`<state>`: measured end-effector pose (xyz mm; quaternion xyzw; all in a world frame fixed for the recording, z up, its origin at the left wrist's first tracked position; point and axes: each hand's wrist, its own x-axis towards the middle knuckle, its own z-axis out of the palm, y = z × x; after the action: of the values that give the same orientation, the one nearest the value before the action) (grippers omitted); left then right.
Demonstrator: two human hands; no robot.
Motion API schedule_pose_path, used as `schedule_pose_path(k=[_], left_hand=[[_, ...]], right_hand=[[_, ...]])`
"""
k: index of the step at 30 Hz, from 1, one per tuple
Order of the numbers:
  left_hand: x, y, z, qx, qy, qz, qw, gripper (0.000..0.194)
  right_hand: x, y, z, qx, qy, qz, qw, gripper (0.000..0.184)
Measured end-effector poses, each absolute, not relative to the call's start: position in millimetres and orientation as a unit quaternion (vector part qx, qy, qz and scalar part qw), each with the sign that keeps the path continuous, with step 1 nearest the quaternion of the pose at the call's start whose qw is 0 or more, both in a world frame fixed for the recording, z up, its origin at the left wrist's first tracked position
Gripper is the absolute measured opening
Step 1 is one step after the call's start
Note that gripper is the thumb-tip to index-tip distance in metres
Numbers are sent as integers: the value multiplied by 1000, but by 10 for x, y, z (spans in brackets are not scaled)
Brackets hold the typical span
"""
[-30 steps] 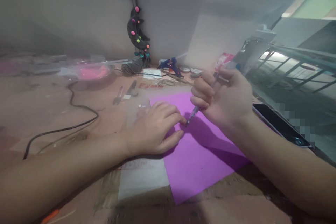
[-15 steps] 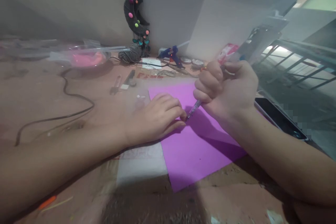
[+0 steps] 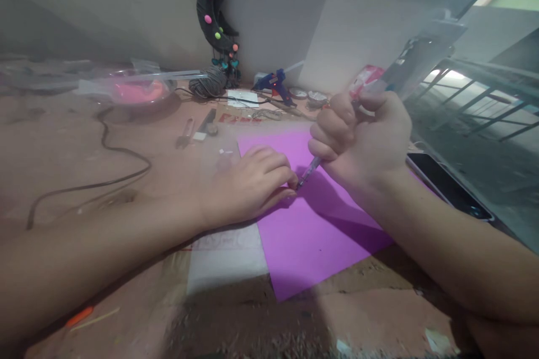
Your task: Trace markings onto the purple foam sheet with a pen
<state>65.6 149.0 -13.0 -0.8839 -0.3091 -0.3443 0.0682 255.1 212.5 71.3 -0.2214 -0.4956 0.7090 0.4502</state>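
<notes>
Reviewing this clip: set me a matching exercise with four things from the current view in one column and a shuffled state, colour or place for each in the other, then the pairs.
Column one:
1. Right hand
2. Phone
3. Purple sheet
4. Glue gun

Column two:
A. Blue, near the wall
B. Closed around a slim pen-like tool
C. Black-faced, toward the picture's right side
D. Partly under the left hand

Pairs: 1-B, 2-C, 3-D, 4-A

Grey yarn (image 3: 207, 84), blue glue gun (image 3: 274, 83), black-screened phone (image 3: 448, 184)
</notes>
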Motion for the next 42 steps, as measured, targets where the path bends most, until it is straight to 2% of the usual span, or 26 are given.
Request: schedule_pose_path(k=[15,42], left_hand=[[637,1478,-125,-886,-312,-334,80,21],[650,1486,-124,-887,-302,-338,88,21]], right_hand=[[2591,2109,699,-220,-530,676,463,43],[2569,2056,729,-232,-521,680,461,47]])
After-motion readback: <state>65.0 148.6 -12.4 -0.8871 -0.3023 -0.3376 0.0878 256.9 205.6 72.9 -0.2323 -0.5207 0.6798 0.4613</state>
